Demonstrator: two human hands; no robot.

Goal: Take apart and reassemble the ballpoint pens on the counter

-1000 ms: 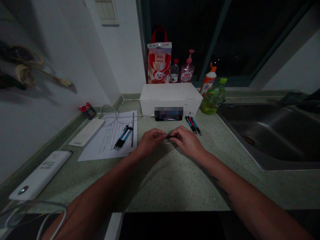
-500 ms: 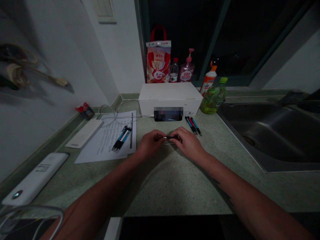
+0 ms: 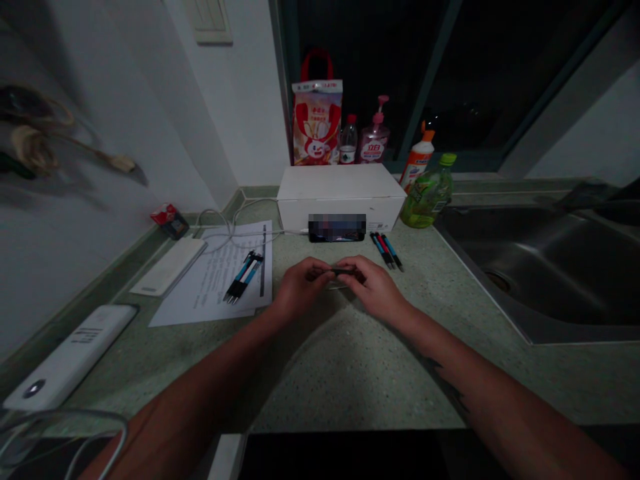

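Observation:
My left hand (image 3: 301,285) and my right hand (image 3: 374,285) meet above the middle of the counter, fingertips pinched. Between them lies a short dark pen part (image 3: 343,271), held level, its ends hidden by the fingers. The right fingers grip its dark section; the left fingertips close on its other end. Below it shows a thin pale strip (image 3: 338,287), too faint to name. Several pens (image 3: 386,251) with blue, red and black barrels lie to the right of my hands. More blue, white and black pens (image 3: 243,277) rest on a printed sheet (image 3: 210,293) to the left.
Behind my hands a phone (image 3: 337,230) leans on a white box (image 3: 340,183). A green bottle (image 3: 425,201) stands beside the sink (image 3: 545,267). At the left are a white slab-shaped device (image 3: 170,267), a longer white device (image 3: 75,357) and cables (image 3: 233,223).
My hands have drawn slightly closer together. The shiny metal piece that showed between the fingertips is now mostly covered. The pens on the counter have not moved.

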